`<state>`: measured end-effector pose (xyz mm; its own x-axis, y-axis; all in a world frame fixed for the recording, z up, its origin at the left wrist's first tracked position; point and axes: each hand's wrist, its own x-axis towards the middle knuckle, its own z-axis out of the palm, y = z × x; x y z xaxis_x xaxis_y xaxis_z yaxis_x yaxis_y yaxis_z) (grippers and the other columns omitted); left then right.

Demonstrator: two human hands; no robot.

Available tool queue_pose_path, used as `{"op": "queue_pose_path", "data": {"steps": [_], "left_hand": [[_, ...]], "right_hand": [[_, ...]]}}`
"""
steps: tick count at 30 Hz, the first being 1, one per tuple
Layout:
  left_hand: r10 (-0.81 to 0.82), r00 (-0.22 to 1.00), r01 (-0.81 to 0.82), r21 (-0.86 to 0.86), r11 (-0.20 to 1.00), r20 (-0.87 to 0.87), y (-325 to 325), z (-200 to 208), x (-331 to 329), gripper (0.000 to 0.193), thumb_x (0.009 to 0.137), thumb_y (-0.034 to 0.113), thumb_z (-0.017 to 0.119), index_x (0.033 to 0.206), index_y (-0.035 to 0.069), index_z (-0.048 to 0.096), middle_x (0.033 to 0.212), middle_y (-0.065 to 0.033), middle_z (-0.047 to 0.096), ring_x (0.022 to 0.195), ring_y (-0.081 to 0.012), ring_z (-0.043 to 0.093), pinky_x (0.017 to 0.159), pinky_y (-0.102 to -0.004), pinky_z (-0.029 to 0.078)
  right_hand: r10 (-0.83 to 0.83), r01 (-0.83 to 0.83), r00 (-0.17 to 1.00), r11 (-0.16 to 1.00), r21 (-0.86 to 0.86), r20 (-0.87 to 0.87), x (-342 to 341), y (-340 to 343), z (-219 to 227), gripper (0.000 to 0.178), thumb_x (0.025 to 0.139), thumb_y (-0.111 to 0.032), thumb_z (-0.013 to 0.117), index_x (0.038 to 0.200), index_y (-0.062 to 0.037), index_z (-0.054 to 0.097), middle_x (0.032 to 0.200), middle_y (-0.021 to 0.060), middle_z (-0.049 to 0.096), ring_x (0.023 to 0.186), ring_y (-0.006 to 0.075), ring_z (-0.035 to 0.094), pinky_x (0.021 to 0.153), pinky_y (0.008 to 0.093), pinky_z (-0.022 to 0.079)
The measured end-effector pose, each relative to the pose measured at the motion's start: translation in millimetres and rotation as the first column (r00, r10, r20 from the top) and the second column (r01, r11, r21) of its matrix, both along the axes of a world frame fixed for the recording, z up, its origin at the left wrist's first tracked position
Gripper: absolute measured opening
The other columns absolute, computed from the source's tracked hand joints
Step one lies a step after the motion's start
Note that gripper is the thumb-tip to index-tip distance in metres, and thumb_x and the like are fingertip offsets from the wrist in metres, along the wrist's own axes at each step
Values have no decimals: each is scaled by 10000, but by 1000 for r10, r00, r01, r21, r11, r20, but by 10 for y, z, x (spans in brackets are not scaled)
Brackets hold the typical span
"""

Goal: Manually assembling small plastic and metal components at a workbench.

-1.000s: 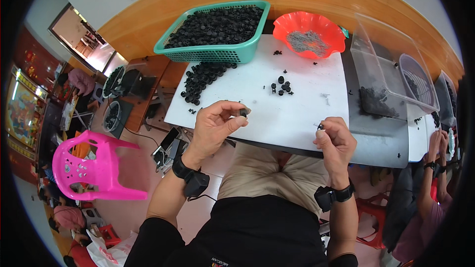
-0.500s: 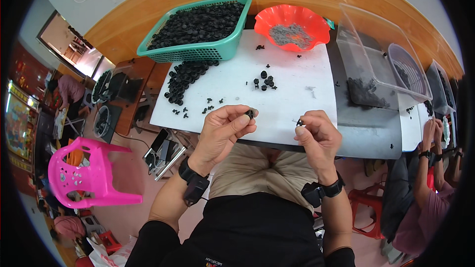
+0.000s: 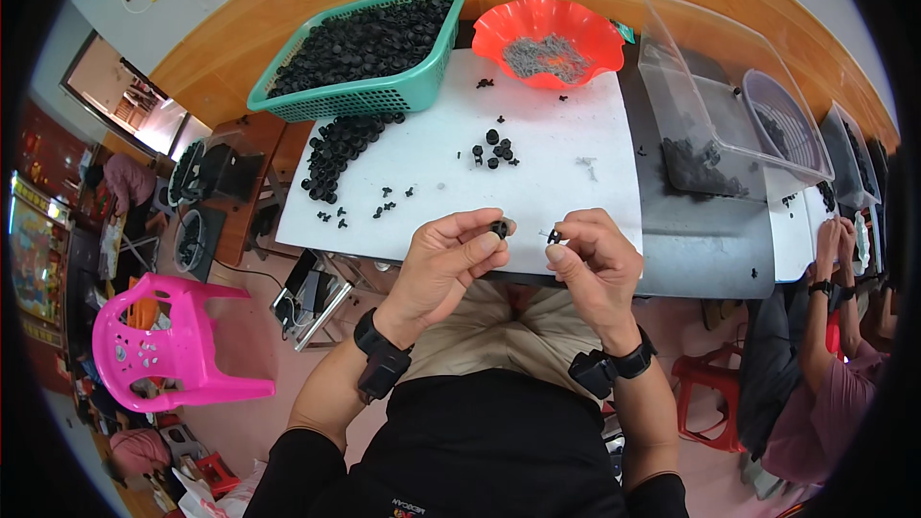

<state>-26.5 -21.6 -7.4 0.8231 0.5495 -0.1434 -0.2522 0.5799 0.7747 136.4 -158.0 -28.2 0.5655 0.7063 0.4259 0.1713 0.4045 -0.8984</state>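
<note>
The left hand (image 3: 446, 257) pinches a round black cap (image 3: 499, 229) between thumb and fingertips; near it, the right hand (image 3: 602, 264) grips a small black piece (image 3: 554, 238) whose thin pin (image 3: 544, 233) points toward the cap, the two apart over the near edge of the white board (image 3: 566, 125). Beyond lie loose black parts (image 3: 493, 137), a green basket (image 3: 417, 91) and a red bowl (image 3: 604, 43).

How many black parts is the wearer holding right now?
2 in view: one black part pinched in the left hand, the other black part pinched in the right hand. More could be hidden inside either hand.
</note>
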Motion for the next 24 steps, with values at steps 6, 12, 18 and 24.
{"op": "queue_pose_path", "data": {"steps": [6, 12, 18, 24], "left_hand": [[-56, 998, 55, 27, 998, 25, -69, -27, 38, 286, 961, 38, 661, 1245, 11, 639, 1141, -120, 699, 967, -153, 701, 875, -280, 606], [-97, 993, 102, -75, 992, 73, -111, -94, 48, 263, 977, 46, 637, 1236, -2, 639, 1102, -113, 705, 949, -154, 704, 874, -282, 615], [-104, 990, 123, -207, 971, 100, -139, -96, 55, 260, 991, 65, 620, 1241, -6, 635, 1053, -98, 703, 931, -152, 702, 869, -276, 619], [-104, 985, 134, -238, 962, 134, -158, -98, 64, 246, 997, 83, 616, 1227, 0, 636, 1057, -103, 694, 937, -153, 698, 864, -279, 623]], "right_hand": [[1, -3, 998, 1000, 30, 55, -30, 17, -25, 195, 863, -1, 759, 1043, 24, 688, 1008, 107, 644, 650, 66, 605, 539, 196, 466], [4, -18, 985, 997, 79, 174, -40, 20, 15, 194, 874, -3, 747, 1055, 21, 680, 1009, 125, 646, 614, 80, 612, 506, 212, 477], [17, -35, 977, 996, 78, 212, -57, 19, 40, 217, 869, 4, 750, 1074, 18, 681, 1003, 128, 645, 679, 98, 619, 549, 217, 504], [9, -27, 966, 997, 67, 257, -75, 18, 102, 229, 861, 1, 756, 1081, 10, 693, 984, 119, 643, 722, 113, 626, 559, 234, 520]]}}
